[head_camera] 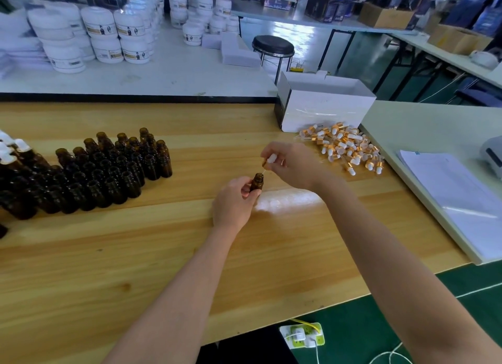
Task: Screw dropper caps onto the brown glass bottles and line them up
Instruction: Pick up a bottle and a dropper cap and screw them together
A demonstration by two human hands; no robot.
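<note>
Here the wooden bench carries everything. Well left of the left grip stands a block of uncapped brown bottles, with a few capped ones at its far-left edge. Beyond the right grip sits a white box, and just right of that grip lies a heap of dropper caps. The left hand has its grip clamped on one bottle, upright and open-mouthed. The right hand has its grip pinched on a cap, tilted, just above and right of the bottle's mouth, its glass tube pointing down toward the opening.
</note>
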